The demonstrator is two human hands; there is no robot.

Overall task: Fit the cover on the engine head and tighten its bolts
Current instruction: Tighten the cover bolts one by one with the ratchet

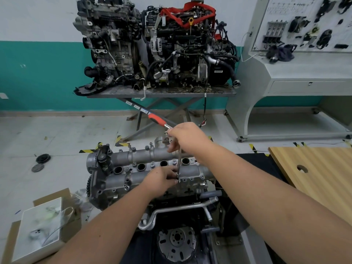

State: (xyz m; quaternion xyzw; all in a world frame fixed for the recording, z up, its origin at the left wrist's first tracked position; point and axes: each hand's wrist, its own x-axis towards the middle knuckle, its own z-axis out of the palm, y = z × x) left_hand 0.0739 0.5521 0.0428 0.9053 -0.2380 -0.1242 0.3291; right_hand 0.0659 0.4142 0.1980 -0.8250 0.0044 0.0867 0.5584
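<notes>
Low in the middle of the view: cover (152, 164), grey cast metal, seated on the engine head (144, 187); long axis runs left to right, slightly rising to the right, with four round wells in a row along its middle. Bolts (202, 176) stand along its edges. Ratchet (172, 141): thin steel shaft nearly upright, tip down on the cover's near edge; red handle pointing up and left. Right hand (185, 137) grips the top of the ratchet, fingers curled round it. Left hand (162, 178) rests on the cover at the shaft's lower end, fingertips pinching around the socket.

Floor: pale tiles with yellow-and-black hazard tape. Wall: white above, teal below. Steel scissor table (160, 93) at the back carries two complete engines (152, 44), one draped with a red strap. Grey display console (285, 73) to the right. Wooden board (314, 172) with a round hole, right.

Cardboard box (62, 206), lower left, holds a white box and clear plastic bags; contents unclear.
</notes>
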